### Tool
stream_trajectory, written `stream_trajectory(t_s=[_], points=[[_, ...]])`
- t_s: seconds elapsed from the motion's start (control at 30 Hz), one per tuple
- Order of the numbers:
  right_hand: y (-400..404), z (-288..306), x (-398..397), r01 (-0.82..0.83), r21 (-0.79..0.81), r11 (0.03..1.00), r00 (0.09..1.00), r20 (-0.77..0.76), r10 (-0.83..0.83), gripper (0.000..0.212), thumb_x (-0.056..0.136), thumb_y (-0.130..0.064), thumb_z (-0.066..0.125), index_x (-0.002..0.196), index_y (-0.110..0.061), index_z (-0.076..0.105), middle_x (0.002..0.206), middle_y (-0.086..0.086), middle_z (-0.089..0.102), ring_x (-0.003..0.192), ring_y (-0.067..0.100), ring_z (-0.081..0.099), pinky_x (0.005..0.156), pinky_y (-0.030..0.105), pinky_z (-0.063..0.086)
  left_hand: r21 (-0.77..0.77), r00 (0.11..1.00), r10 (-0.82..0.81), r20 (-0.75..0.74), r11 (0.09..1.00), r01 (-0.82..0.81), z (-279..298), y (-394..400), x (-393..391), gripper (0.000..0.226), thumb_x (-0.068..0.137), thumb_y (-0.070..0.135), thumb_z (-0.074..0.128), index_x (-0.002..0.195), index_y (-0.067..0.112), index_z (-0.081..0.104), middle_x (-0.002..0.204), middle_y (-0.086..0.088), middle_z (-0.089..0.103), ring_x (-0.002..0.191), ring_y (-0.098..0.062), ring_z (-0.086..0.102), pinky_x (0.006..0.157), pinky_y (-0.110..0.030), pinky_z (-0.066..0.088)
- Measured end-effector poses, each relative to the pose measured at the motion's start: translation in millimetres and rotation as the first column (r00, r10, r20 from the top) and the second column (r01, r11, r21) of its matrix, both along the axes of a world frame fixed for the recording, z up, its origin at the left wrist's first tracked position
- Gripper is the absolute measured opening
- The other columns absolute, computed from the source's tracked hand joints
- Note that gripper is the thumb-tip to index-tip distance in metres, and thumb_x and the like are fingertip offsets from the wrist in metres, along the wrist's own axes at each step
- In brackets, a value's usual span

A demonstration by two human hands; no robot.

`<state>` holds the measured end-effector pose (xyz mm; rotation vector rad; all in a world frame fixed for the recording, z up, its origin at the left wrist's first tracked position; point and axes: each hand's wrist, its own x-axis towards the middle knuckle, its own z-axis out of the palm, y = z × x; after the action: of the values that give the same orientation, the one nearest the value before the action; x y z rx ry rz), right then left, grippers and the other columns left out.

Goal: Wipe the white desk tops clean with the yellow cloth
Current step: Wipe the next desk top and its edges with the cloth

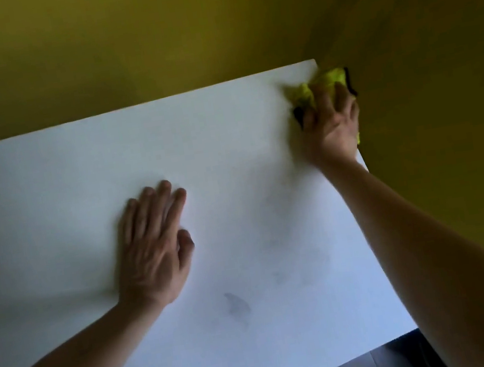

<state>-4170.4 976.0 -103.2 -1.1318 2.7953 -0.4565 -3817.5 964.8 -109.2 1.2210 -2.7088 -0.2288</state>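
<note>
The tabletop is backed by a wall and flanked by a second wall on the right. The cloth is found at the far right corner of the tabletop, under the right hand. The left hand is laid on the tabletop near its middle, well apart from the cloth. A smudge is seen nearer than the left hand, to its right.

The right hand covers most of the yellow cloth, which is motion-blurred. The table is cut off at the left and bottom edges.
</note>
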Motion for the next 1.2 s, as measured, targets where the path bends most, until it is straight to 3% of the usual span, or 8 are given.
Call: stream_trajectory(t_s=[0.13, 0.3, 0.4, 0.47, 0.6, 0.77, 1.07, 1.2], points=[[2.0, 1.1, 38.7, 0.099, 0.007, 0.995, 0.995, 0.027, -0.099, 0.055, 0.098, -0.036, 0.044, 0.152, -0.023, 0.041, 0.162, 0.020, 0.024, 0.145, 0.040, 0.028, 0.120, 0.038, 0.019, 0.014, 1.000, 0.018, 0.009, 1.000, -0.018, 3.9, 0.3, 0.4, 0.060, 0.098, 0.022, 0.041, 0.157, 0.010, 0.041, 0.167, -0.013, 0.033, 0.154, -0.038, 0.031, 0.124, -0.060, 0.024], [14.5, 9.5, 171.9, -0.286, -0.137, 0.948, 0.950, 0.092, 0.300, 0.052, 0.095, -0.041, 0.050, 0.144, -0.024, 0.054, 0.155, 0.023, 0.038, 0.139, 0.044, 0.038, 0.116, 0.047, 0.030, 0.032, 1.000, 0.020, 0.012, 0.999, -0.021, 7.8, -0.7, 0.7, 0.061, 0.096, 0.021, 0.042, 0.157, 0.011, 0.043, 0.166, -0.013, 0.034, 0.154, -0.038, 0.031, 0.124, -0.059, 0.023], [24.7, 6.9, 171.6, -0.426, -0.148, 0.893, 0.898, 0.052, 0.437, 0.048, 0.095, -0.043, 0.060, 0.141, -0.028, 0.058, 0.154, 0.018, 0.042, 0.140, 0.039, 0.040, 0.118, 0.046, 0.031, 0.036, 1.000, 0.008, 0.010, 0.999, -0.008, 6.6, -2.0, 2.0, 0.062, 0.096, 0.022, 0.041, 0.157, 0.012, 0.041, 0.167, -0.013, 0.032, 0.155, -0.037, 0.029, 0.126, -0.057, 0.021], [36.3, 4.1, 132.6, -0.387, -0.114, 0.915, 0.917, 0.053, 0.395, 0.051, 0.095, -0.043, 0.059, 0.143, -0.027, 0.055, 0.156, 0.020, 0.038, 0.139, 0.041, 0.040, 0.117, 0.045, 0.031, 0.022, 1.000, 0.001, 0.001, 1.000, -0.001, 3.1, -1.9, 2.7, 0.062, 0.097, 0.023, 0.040, 0.158, 0.013, 0.040, 0.168, -0.012, 0.032, 0.155, -0.036, 0.028, 0.126, -0.057, 0.020], [69.0, 5.2, 46.3, -0.051, -0.105, 0.993, 0.997, 0.053, 0.056, 0.052, 0.093, -0.030, 0.053, 0.144, -0.018, 0.053, 0.155, 0.026, 0.036, 0.138, 0.047, 0.036, 0.117, 0.046, 0.028, 0.002, 1.000, 0.013, -0.023, 1.000, -0.013, -3.6, -1.8, 2.2, 0.061, 0.097, 0.023, 0.039, 0.158, 0.014, 0.039, 0.168, -0.010, 0.031, 0.156, -0.035, 0.027, 0.127, -0.055, 0.018], [68.3, 10.3, 54.5, 0.124, -0.111, 0.986, 0.991, 0.053, -0.119, 0.054, 0.092, -0.032, 0.046, 0.144, -0.021, 0.054, 0.157, 0.023, 0.034, 0.142, 0.044, 0.034, 0.119, 0.046, 0.026, 0.011, 0.999, 0.034, -0.006, 0.999, -0.034, -3.9, -2.2, 0.9, 0.063, 0.096, 0.022, 0.040, 0.159, 0.017, 0.036, 0.169, -0.009, 0.028, 0.156, -0.033, 0.025, 0.128, -0.052, 0.015], [103.5, 13.1, 209.4, -0.402, -0.184, 0.897, 0.905, 0.071, 0.420, 0.046, 0.094, -0.041, 0.061, 0.137, -0.024, 0.062, 0.152, 0.019, 0.045, 0.140, 0.038, 0.042, 0.118, 0.048, 0.031, 0.034, 1.000, 0.027, -0.004, 0.999, -0.027, 0.4, -1.5, 2.1, 0.063, 0.095, 0.024, 0.042, 0.157, 0.016, 0.038, 0.169, -0.010, 0.029, 0.156, -0.034, 0.026, 0.128, -0.052, 0.015], [125.0, 7.5, 129.6, -0.169, -0.144, 0.975, 0.984, 0.037, 0.176, 0.051, 0.094, -0.039, 0.054, 0.141, -0.021, 0.058, 0.152, 0.026, 0.042, 0.137, 0.044, 0.043, 0.116, 0.046, 0.034, 0.015, 1.000, 0.018, -0.005, 1.000, -0.018, -1.3, -0.6, 2.5, 0.064, 0.096, 0.023, 0.039, 0.159, 0.017, 0.034, 0.169, -0.009, 0.028, 0.156, -0.033, 0.025, 0.128, -0.052, 0.015]])
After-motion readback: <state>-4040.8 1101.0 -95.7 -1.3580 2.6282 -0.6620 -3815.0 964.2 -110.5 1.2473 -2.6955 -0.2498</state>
